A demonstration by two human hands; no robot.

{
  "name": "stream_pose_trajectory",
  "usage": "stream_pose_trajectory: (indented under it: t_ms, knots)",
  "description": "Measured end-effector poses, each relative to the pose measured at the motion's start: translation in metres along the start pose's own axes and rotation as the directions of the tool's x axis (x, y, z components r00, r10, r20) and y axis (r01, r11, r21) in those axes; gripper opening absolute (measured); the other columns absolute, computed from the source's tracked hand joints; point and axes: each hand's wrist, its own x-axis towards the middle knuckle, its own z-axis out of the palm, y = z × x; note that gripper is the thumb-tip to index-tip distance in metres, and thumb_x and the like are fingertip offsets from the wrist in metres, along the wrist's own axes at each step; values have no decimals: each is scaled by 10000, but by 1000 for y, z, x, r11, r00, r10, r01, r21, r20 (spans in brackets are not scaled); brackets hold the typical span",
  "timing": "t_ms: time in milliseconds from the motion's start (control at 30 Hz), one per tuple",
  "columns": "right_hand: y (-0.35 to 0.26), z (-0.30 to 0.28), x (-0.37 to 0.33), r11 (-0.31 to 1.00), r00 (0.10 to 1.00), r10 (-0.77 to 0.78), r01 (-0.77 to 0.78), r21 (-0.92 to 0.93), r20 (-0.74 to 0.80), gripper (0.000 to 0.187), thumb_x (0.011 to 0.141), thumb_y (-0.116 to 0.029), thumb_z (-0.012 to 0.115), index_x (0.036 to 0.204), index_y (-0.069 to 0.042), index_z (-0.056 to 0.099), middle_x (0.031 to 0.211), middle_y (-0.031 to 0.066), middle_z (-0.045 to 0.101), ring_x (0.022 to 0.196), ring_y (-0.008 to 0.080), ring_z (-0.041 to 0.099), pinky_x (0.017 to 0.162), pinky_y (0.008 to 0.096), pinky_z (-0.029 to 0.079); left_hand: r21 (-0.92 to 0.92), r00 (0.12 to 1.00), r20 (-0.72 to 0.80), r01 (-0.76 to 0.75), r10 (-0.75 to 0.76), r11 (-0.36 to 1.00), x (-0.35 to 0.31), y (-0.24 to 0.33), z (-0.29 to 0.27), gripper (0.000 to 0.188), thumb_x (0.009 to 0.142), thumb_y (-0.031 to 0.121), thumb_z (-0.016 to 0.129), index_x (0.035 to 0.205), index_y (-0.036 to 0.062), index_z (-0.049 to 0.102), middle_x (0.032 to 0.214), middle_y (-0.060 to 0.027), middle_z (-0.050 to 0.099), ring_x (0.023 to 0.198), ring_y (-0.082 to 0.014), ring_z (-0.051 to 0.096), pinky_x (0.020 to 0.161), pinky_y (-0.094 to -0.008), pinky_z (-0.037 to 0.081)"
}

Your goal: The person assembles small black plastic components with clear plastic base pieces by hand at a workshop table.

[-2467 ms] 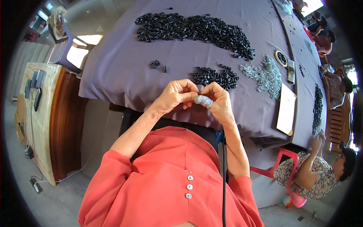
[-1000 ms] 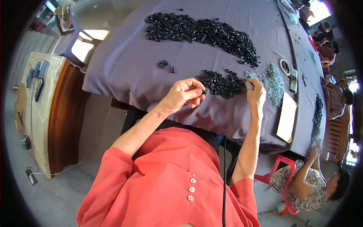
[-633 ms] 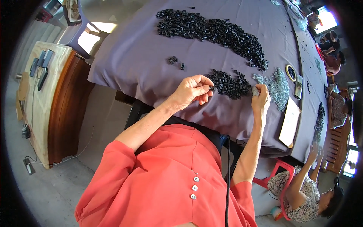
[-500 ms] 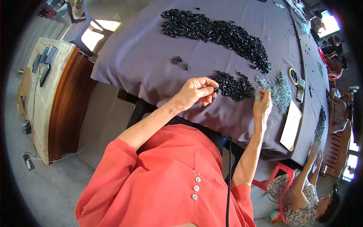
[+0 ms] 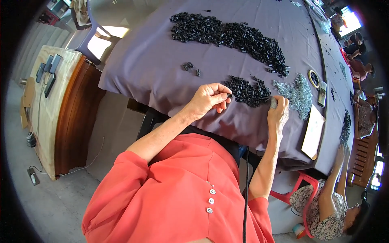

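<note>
My left hand (image 5: 208,101) pinches a small black piece (image 5: 229,95) between thumb and forefinger, at the left edge of a small pile of black pieces (image 5: 247,92). These look like short black plastic parts. My right hand (image 5: 278,113) is closed at the pile's right edge, a grey covering (image 5: 274,103) on one finger. Whatever its fingertips may hold is too small to make out. Just right of that hand lies a heap of clear, glassy small pieces (image 5: 300,96).
A larger band of black pieces (image 5: 227,34) stretches across the purple cloth (image 5: 137,60). To the right are a tape roll (image 5: 313,79), a silvery box (image 5: 322,94) and a white card (image 5: 313,133). A co-worker (image 5: 330,206) sits at the right; a wooden cabinet (image 5: 77,121) stands left.
My right hand has shifted slightly left toward the small black pile. My left hand keeps its pinch in nearly the same place. The view has shifted a little.
</note>
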Motion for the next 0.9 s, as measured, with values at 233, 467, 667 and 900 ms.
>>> stream_pose_trajectory:
  t_ms: [233,467,667,900]
  knots:
    - [6,-6,-2,997,999,-45,43,56,21,168,773,-14,539,931,-62,571,925,115,538,850,341,543,732,411,439,214,994,-111,24,0,976,-2,18,2,132,846,73,619,953,-1,597,764,-67,628,553,-72,555,440,-196,434]
    - [4,7,-4,997,997,-68,66,-39,-37,194,755,25,511,940,-31,509,904,149,526,829,352,539,721,424,434,816,893,-208,-66,399,574,-1,31,-30,72,817,75,608,842,11,626,694,-78,634,556,-112,564,548,-262,459]
    - [6,7,-8,996,997,3,4,91,-78,236,740,41,470,964,-28,503,925,176,554,864,374,543,753,429,429,980,823,-51,-68,566,188,7,38,-48,75,774,143,621,802,77,641,716,-111,609,671,-299,603,597,-394,464]
    - [4,8,-5,992,994,15,-1,128,-109,278,720,65,460,970,-43,513,920,141,553,883,349,546,762,406,430,962,856,-167,33,489,271,10,47,-53,144,835,173,580,909,74,652,729,-85,625,671,-215,603,628,-328,469]
